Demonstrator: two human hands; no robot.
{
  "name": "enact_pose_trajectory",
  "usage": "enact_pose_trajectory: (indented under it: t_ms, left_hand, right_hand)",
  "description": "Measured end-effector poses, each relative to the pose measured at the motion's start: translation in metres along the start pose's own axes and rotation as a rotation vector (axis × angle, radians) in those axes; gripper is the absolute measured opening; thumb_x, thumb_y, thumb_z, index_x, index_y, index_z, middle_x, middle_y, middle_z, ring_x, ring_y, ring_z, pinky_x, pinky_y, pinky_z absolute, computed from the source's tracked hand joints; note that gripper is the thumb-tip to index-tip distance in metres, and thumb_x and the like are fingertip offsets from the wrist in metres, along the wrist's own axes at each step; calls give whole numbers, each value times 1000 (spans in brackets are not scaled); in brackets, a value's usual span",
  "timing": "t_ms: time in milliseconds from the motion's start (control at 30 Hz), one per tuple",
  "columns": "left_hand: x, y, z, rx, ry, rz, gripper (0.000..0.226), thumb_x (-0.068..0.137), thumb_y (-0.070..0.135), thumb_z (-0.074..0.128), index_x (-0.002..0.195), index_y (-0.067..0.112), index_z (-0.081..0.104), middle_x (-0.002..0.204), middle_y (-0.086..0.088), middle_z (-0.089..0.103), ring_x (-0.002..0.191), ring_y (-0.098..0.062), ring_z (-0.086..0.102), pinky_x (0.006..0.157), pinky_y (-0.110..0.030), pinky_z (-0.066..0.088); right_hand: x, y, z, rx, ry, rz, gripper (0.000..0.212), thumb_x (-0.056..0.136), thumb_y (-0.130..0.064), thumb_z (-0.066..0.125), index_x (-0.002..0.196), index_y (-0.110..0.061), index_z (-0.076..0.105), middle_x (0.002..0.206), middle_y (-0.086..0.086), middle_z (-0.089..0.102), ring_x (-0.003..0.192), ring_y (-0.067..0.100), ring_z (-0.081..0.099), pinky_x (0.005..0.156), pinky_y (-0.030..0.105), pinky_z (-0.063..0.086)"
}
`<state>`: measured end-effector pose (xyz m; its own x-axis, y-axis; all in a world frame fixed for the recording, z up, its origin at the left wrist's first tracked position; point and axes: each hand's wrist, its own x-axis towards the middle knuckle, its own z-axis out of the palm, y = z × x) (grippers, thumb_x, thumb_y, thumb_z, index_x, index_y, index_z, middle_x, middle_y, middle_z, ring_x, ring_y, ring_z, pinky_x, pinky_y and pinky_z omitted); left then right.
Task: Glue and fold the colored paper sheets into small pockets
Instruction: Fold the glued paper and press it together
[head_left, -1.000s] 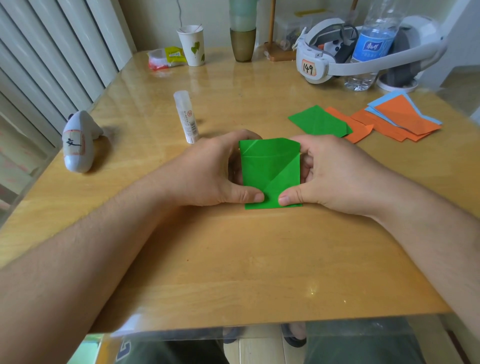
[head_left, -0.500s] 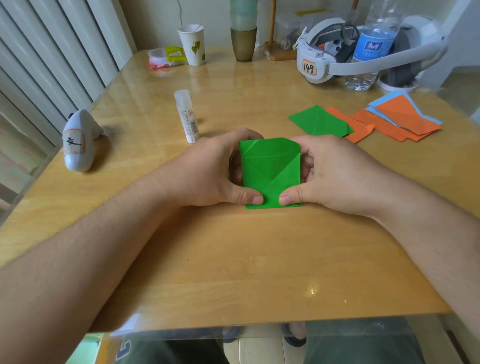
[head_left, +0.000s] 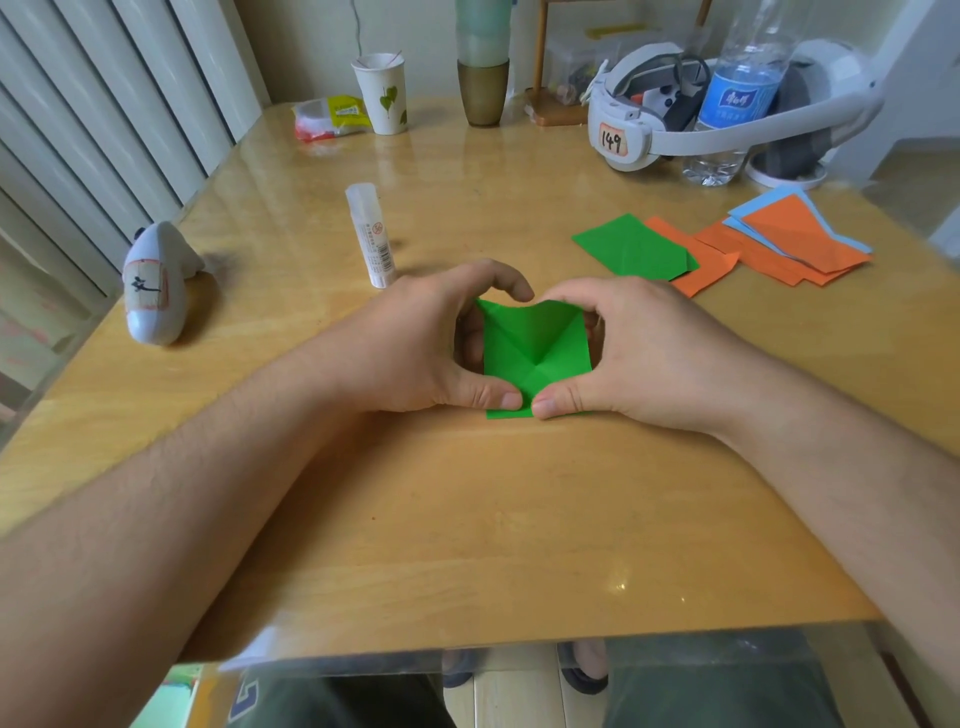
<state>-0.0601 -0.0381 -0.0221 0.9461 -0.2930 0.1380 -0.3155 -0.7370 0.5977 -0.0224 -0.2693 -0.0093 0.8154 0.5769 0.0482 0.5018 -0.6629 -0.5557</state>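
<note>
Green paper (head_left: 535, 348) pinched between left hand (head_left: 421, 343) and right hand (head_left: 639, 348).

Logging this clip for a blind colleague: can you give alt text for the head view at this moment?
Both hands, left hand and right hand, pinch a folded green paper on a wooden table, thumbs meeting at its near edge. A glue stick lies beyond the left hand; folded green, orange and blue sheets lie at far right.

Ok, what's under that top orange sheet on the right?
Under the top orange sheet lies a light blue sheet, only its edges showing, and more orange paper beneath that. How many sheets the pile holds can't be seen; they're covered.
</note>
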Motion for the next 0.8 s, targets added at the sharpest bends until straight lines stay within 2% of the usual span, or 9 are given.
enact_pose_trajectory:
  t_ms: [100,167,267,333,467,600,700,767,800]
  left_hand:
    - [-1,0,-1,11,0,12,78,64,47,96,129,37,54,69,11,59,66,-5,58,63,-23,45]
    - [-1,0,-2,13,-4,18,78,64,47,97,129,36,54,71,9,60,67,-6,59,63,-23,46]
    - [0,0,-1,4,-9,17,77,63,46,97,127,35,56,71,10,60,66,-5,59,62,-21,46]
    - [0,-1,-1,-11,-5,15,74,62,44,98,122,32,57,69,12,59,65,-5,58,61,-22,45]
    - [0,-3,0,-56,9,10,70,61,38,100,112,30,52,66,16,60,60,-4,55,58,-22,44]
    - [-1,-6,3,-88,13,3,75,61,35,100,111,27,45,61,14,59,54,-5,51,53,-21,41]
    - [-1,-5,1,-41,16,-10,58,61,38,100,93,27,54,58,16,54,53,-3,48,52,-20,37]
    - [-2,-4,1,-1,25,-5,50,62,44,99,79,24,57,59,15,50,55,-5,46,53,-25,38]
    - [-2,-6,2,4,26,-7,49,62,50,98,81,21,62,63,14,53,58,-6,47,55,-30,43]
  right_hand:
    - [0,7,-6,26,-37,13,61,52,-46,101,101,-46,64,78,-13,64,69,-1,54,61,28,44]
    - [2,12,-8,21,-51,16,56,52,-47,100,92,-40,62,81,-2,61,67,6,50,64,37,46]
    - [4,15,-9,51,-75,9,51,53,-45,100,89,-34,65,81,-3,61,72,12,53,73,48,51]
    - [5,16,-8,56,-88,1,53,53,-46,100,96,-32,71,87,-5,66,81,15,60,78,51,55]
    - [7,14,-5,107,-67,17,58,50,-52,99,101,-40,75,98,-15,68,93,6,65,85,41,57]
    - [12,8,1,70,-18,-6,46,51,-55,99,83,-47,66,95,-12,60,87,1,58,72,30,47]
    - [14,6,4,33,-9,-25,45,51,-56,98,81,-45,66,95,-8,57,85,5,57,71,32,46]
    - [13,9,2,39,-11,-14,44,51,-52,99,80,-38,70,96,-7,58,87,10,59,77,36,52]
    - [13,11,0,40,-15,-8,42,52,-49,100,80,-35,71,97,-7,58,88,11,60,81,38,54]
